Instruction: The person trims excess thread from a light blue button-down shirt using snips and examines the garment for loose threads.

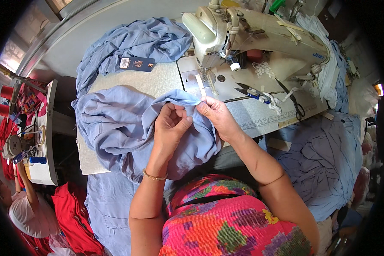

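A light blue cloth [119, 119] lies bunched on the sewing table in front of me, part of it hanging over the near edge. My right hand [217, 117] pinches its folded upper edge between thumb and fingers. Close beside it, my left hand [173, 121] has its fingers curled in against the same edge, under a fold. Just beyond both hands stands the sewing machine [260, 32], its needle area past the cloth and not touching it.
More blue cloth [136, 40] is heaped at the back left, with a dark tag [136, 64]. Scissors [295, 100], small snips [251, 93] and white buttons [263, 69] lie right of the needle. Dark blue cloth [320, 158] piles up right. At far left, another person [32, 213] works.
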The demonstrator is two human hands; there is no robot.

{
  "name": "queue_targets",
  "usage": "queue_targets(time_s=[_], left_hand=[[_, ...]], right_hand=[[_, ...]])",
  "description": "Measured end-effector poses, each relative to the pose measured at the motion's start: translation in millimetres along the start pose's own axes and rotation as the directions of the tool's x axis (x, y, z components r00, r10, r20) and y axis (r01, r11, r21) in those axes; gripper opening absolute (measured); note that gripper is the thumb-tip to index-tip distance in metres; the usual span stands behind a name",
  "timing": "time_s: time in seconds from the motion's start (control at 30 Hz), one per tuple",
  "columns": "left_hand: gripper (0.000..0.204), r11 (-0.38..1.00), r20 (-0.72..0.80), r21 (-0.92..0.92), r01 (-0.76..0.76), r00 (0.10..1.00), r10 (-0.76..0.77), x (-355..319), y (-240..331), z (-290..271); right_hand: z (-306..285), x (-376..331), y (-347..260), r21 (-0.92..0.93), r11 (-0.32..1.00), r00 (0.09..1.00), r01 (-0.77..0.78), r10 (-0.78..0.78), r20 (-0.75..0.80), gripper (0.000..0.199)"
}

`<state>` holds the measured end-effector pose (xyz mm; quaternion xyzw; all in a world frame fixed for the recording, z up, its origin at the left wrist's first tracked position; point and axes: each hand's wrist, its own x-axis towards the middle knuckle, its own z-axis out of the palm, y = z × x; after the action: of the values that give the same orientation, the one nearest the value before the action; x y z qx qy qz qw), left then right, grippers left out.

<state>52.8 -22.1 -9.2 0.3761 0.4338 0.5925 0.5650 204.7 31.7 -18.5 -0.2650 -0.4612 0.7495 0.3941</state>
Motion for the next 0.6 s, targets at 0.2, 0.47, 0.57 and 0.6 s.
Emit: queue_targets(time_s=[0.2,0.47,0.57,0.6], left_hand=[[0.030,0.999,-0.030,-0.048,-0.017,0.999,0.015,0,-5,-4],[0.031,0.999,-0.016,-0.036,-0.027,1.000,0.027,0,-6,-4],[0.032,0.999,-0.010,-0.037,-0.024,1.000,0.024,-1,-5,-4],[0.032,0.999,-0.009,-0.035,-0.024,1.000,0.024,-1,-4,-4]], right_hand=[[5,-2,-4,0.025,0.999,0.998,-0.026,0.028,-0.050,0.016],[8,-2,-12,-0.218,0.975,0.999,0.030,-0.032,-0.007,0.034],[7,-1,-15,-0.244,0.970,1.000,0.017,-0.012,0.020,0.034],[6,-2,-15,-0.236,0.972,1.000,0.006,-0.001,0.021,0.034]])
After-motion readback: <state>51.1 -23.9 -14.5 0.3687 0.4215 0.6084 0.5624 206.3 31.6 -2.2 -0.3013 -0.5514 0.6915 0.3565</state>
